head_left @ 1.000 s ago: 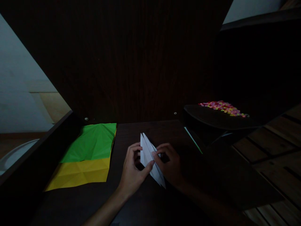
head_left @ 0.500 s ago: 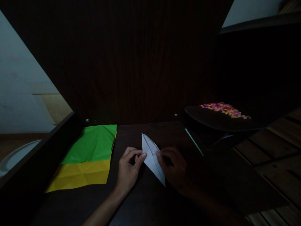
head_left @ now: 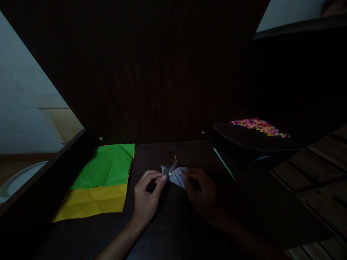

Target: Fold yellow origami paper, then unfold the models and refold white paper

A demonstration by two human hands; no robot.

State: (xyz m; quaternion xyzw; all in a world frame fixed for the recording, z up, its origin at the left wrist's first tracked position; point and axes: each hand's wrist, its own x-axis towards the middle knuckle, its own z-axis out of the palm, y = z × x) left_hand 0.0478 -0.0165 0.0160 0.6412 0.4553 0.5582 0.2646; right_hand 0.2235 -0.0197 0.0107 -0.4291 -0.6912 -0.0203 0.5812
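Note:
A small piece of folded white paper (head_left: 176, 179) is held between my two hands, just above or on the dark table. One narrow point of the paper sticks up in its middle, with flaps spread to both sides. My left hand (head_left: 148, 196) pinches its left edge between thumb and fingers. On the other side, my right hand (head_left: 202, 191) grips the right edge, thumb in front; this hand is in shadow and its far fingers are hard to make out.
To the left lie a green sheet (head_left: 108, 164) and a yellow sheet (head_left: 94, 200) of creased paper, overlapping. A thin white-green strip (head_left: 224, 164) lies at the right. Small colourful pieces (head_left: 260, 126) cover part of a dark curved shelf (head_left: 244, 139). A dark panel (head_left: 157, 72) rises behind the table.
The long diamond-shaped paper has opened and flattened into a shorter, wider shape with one point raised. Both hands keep their hold and have barely shifted.

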